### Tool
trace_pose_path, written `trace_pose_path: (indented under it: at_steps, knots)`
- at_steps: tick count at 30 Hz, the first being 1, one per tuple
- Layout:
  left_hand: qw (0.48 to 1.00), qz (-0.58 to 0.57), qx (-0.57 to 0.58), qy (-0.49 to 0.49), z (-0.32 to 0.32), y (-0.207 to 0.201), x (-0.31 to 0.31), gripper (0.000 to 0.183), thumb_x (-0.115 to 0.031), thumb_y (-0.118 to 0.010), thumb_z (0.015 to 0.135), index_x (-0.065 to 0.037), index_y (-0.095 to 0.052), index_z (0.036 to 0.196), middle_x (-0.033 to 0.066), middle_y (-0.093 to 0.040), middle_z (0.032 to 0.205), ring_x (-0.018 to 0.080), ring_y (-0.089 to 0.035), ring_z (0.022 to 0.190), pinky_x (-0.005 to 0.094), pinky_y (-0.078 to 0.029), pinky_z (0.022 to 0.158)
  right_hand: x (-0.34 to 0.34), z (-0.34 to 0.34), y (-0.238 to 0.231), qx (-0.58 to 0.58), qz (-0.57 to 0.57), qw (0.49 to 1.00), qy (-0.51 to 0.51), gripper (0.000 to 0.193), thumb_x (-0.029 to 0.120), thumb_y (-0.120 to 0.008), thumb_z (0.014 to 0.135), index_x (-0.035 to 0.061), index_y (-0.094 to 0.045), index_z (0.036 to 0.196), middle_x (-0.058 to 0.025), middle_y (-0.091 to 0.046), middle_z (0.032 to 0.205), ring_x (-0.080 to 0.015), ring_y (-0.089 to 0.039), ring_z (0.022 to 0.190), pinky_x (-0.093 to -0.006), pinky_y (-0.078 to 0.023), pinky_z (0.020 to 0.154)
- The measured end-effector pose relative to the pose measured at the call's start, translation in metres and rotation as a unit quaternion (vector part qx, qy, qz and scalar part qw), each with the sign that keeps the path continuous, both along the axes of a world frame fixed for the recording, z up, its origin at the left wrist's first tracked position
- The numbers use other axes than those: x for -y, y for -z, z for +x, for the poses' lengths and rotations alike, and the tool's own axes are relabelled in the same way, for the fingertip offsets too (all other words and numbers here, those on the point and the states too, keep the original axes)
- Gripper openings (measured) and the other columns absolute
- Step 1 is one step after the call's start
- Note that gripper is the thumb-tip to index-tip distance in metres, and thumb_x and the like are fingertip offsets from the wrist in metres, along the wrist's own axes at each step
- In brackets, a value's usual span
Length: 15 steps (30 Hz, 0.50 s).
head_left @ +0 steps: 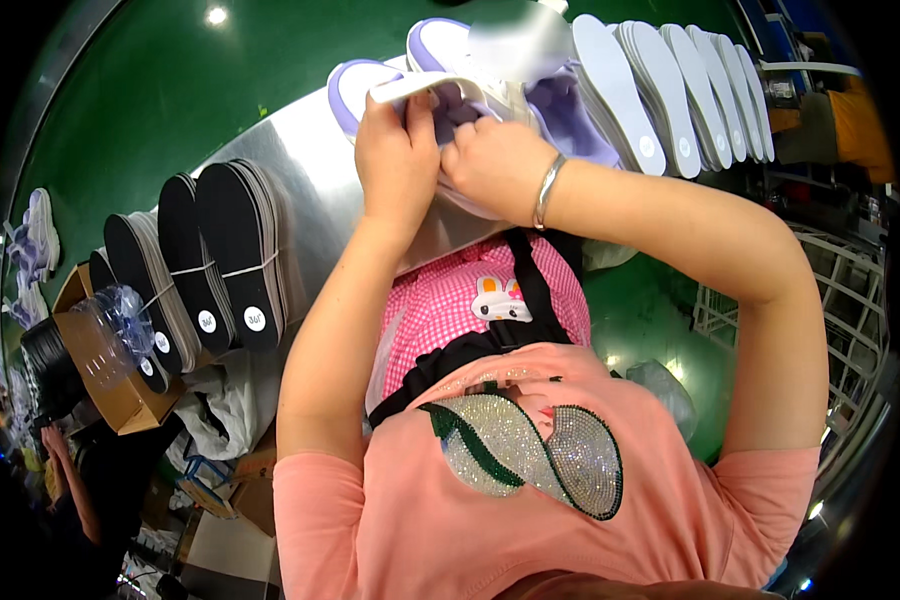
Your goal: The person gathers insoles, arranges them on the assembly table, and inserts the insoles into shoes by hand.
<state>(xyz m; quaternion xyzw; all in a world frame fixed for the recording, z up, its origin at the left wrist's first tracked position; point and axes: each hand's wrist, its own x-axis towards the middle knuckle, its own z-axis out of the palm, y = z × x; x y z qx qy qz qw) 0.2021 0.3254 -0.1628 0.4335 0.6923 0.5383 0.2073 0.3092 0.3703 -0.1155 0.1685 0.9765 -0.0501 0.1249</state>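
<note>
A white and lavender sneaker (347,92) lies on the metal table in front of me, its toe pointing away. My left hand (397,150) is closed on a curved white insole (425,82) at the shoe's opening. My right hand (498,165), with a silver bangle at the wrist, has its fingers curled at the lavender lining, gripping the shoe's edge; the fingertips are partly hidden. Just beyond, a second white and lavender sneaker (435,42) lies alongside, partly covered by a blurred pale patch.
Stacks of white insoles (615,95) line the table's right side. Tied bundles of black insoles (238,245) stand at the left, beside a cardboard box (135,400) with clear plastic. Another person's arm (70,480) shows at lower left. A white wire rack (835,290) stands at right.
</note>
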Motion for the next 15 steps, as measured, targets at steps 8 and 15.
trace_pose_path:
  at_steps: [8, 15]
  knots:
    - [0.983, -0.012, 0.134, 0.124, -0.008, 0.002, 0.003, 0.028, 0.004, -0.045, 0.067, 0.002, -0.049, 0.095, 0.0147, -0.056, 0.088, 0.0247, -0.057, 0.081, 0.0295, -0.044, 0.074, -0.008, -0.021, 0.018, 0.182, -0.119, 0.971, 0.104, 0.020, 0.010, -0.058, 0.065, 0.0022, -0.063, 0.082, -0.0148, -0.062, 0.082, -0.0266, -0.061, 0.077, -0.0346, -0.048, 0.063]
    - [0.996, -0.034, 0.058, 0.066, -0.003, 0.001, 0.009, 0.023, -0.003, -0.048, 0.069, 0.001, -0.050, 0.092, 0.0172, -0.052, 0.087, 0.0322, -0.052, 0.083, 0.0373, -0.042, 0.074, -0.015, -0.023, 0.031, 0.254, -0.136, 0.954, 0.079, 0.022, 0.010, -0.059, 0.064, 0.0022, -0.063, 0.084, -0.0145, -0.062, 0.083, -0.0269, -0.061, 0.078, -0.0340, -0.048, 0.063]
